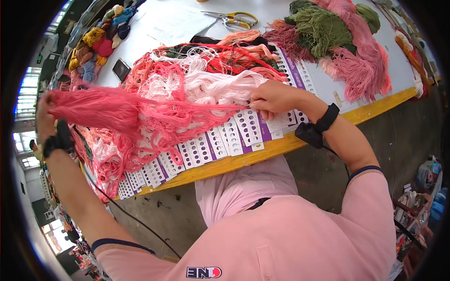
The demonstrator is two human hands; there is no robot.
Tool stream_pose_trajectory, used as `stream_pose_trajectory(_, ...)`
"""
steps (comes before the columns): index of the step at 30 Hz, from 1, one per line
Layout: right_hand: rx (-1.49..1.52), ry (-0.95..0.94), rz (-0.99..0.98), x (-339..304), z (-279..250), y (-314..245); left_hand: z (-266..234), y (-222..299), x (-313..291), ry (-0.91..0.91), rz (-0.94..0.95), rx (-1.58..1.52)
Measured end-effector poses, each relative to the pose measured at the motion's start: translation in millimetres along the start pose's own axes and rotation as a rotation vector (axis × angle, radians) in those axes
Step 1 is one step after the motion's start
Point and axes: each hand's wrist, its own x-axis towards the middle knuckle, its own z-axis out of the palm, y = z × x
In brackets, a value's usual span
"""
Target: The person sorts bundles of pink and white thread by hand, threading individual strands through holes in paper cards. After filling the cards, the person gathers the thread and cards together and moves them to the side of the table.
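My left hand (45, 116), at the far left, is closed on a thick hank of coral-pink thread (98, 110) and holds it up off the table. From it, pink strands stretch across to my right hand (276, 99), whose fingers pinch their ends above the cards. Beneath lie punched white-and-purple thread cards (248, 126) in an overlapping row along the table's near edge. White thread (225, 86) is heaped over the cards, with red and peach thread (234, 56) behind it. The left fingers are partly blurred and cut by the dark rim.
Yellow-handled scissors (234, 19) lie at the back, near a sheet of paper (178, 21). A dark phone (121, 70) rests left of the heap. Green hanks (323, 35) and pink hanks (358, 70) are piled at the right. The table has a yellow front edge (276, 149). A cable (136, 218) hangs by my left arm.
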Motion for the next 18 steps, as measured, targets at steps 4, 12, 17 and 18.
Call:
stream_pose_trajectory(4,0.469,-0.027,0.067,-5.0,-6.5,12.0,0.2,56.8,15.5,-0.256,0.298,0.230)
stream_pose_trajectory(12,0.403,0.074,0.072,-8.5,1.7,6.3,236.3,-31.5,-272.6,-0.680,0.151,-0.153)
stream_pose_trajectory(17,0.367,0.094,0.108,-11.6,-0.2,4.3,264.5,-42.3,-304.7,-0.711,0.159,-0.166)
stream_pose_trajectory(18,0.361,0.088,0.110,-10.8,-1.3,3.4,268.5,-42.2,-306.2,-0.738,0.208,-0.132)
